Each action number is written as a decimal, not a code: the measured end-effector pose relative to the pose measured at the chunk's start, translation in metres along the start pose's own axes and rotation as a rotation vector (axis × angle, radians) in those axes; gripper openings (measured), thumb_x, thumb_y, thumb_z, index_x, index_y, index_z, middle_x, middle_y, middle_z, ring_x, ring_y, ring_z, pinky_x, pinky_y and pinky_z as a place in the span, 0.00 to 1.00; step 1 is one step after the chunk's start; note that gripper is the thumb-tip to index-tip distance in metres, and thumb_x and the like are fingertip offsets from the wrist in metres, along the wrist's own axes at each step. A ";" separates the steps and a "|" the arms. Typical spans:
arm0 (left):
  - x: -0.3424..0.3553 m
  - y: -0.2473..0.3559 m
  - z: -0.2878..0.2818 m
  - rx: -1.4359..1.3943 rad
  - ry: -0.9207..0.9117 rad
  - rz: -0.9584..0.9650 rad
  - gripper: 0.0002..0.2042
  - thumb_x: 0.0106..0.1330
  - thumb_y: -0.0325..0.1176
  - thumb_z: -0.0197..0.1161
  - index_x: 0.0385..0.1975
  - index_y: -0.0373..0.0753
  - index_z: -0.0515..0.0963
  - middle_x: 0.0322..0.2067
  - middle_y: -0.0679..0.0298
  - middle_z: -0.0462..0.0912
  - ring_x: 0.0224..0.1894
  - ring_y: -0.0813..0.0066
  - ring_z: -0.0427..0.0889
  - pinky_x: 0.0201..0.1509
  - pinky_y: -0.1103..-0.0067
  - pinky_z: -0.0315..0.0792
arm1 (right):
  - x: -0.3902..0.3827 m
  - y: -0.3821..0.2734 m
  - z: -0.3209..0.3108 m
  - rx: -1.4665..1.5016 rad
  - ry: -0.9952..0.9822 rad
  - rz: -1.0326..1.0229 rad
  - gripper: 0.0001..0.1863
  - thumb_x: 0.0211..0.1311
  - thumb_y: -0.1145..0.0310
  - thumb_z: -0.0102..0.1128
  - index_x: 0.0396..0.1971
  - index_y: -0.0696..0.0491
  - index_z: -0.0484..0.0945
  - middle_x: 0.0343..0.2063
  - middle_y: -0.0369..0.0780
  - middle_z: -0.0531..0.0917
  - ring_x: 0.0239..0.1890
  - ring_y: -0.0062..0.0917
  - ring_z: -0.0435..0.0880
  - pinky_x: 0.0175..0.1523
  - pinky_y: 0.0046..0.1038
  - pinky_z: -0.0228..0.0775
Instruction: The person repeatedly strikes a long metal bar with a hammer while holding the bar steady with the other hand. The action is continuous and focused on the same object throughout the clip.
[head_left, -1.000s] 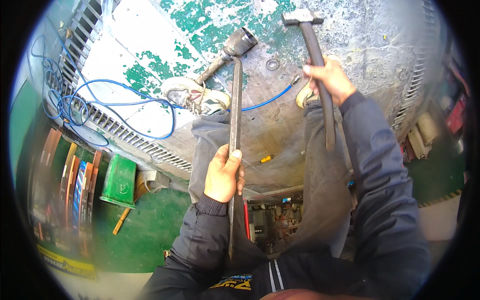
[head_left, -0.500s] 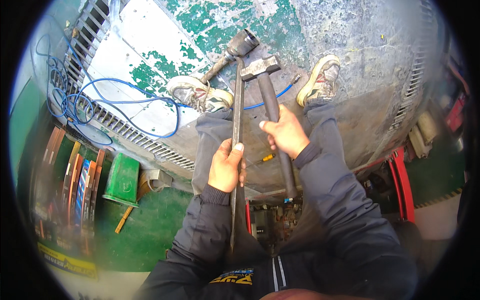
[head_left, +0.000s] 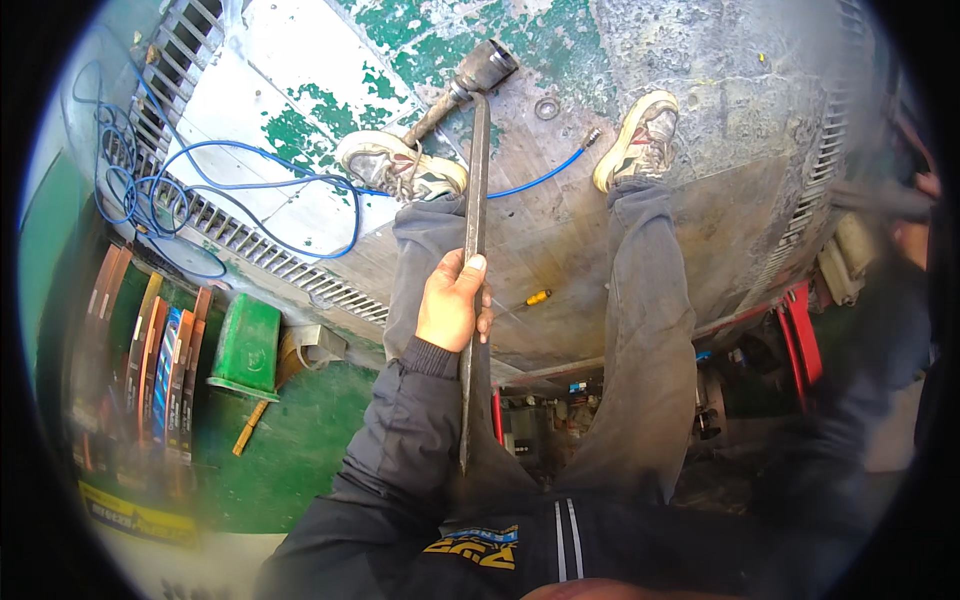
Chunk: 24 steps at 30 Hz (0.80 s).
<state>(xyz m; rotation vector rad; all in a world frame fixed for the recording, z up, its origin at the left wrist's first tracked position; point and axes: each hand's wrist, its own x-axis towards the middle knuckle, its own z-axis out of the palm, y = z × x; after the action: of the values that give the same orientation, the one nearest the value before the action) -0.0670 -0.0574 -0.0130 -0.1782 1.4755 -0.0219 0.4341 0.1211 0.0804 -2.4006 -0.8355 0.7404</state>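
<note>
My left hand [head_left: 452, 305] is closed around a long dark pry bar [head_left: 477, 190]. The bar's bent far tip meets a drive shaft with a cup-shaped joint [head_left: 482, 70], which lies on the floor by my left shoe [head_left: 400, 170]. Out at the right rim, smeared by motion, my right hand [head_left: 912, 243] is wrapped round the dark handle of a hammer [head_left: 880, 203]. The hammer's head is outside the picture. On the floor between my shoes sits a small metal ring [head_left: 546, 108].
A blue air hose [head_left: 270, 155] runs from a coil at the left to a metal end near my right shoe [head_left: 640, 145]. A yellow-handled tool [head_left: 538, 297] lies between my legs. Further left are a green bin [head_left: 247, 345] and stacked boxes [head_left: 165, 370]; a red frame [head_left: 798, 335] stands right.
My right hand has swung the hammer away from the pry bar to the far right rim, uncovering the metal ring. My left hand and the bar stay nearly in place.
</note>
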 end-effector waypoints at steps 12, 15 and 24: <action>-0.012 -0.041 -0.006 0.199 0.070 -0.032 0.14 0.81 0.40 0.56 0.57 0.39 0.71 0.20 0.68 0.72 0.12 0.79 0.68 0.13 0.78 0.65 | -0.268 0.148 0.239 0.107 -0.934 0.863 0.15 0.64 0.74 0.61 0.49 0.62 0.72 0.23 0.42 0.79 0.20 0.27 0.81 0.24 0.34 0.76; -0.011 -0.040 0.000 0.099 0.000 -0.010 0.14 0.81 0.40 0.56 0.59 0.41 0.70 0.21 0.68 0.72 0.12 0.80 0.68 0.14 0.79 0.64 | -0.252 0.150 0.238 0.111 -0.878 0.929 0.18 0.60 0.74 0.66 0.46 0.63 0.70 0.22 0.42 0.79 0.18 0.27 0.79 0.20 0.33 0.73; -0.003 -0.040 -0.017 -0.048 0.034 0.030 0.16 0.83 0.42 0.51 0.62 0.42 0.68 0.23 0.65 0.73 0.11 0.78 0.68 0.13 0.78 0.65 | -0.222 0.153 0.263 -0.002 -0.879 0.702 0.14 0.62 0.73 0.66 0.43 0.61 0.72 0.24 0.39 0.79 0.17 0.23 0.78 0.20 0.31 0.73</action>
<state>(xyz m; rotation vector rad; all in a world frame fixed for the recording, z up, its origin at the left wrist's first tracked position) -0.0804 -0.0981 -0.0067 -0.1950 1.5128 0.0351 0.1832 -0.0641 -0.1310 -2.3188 -0.2170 2.1427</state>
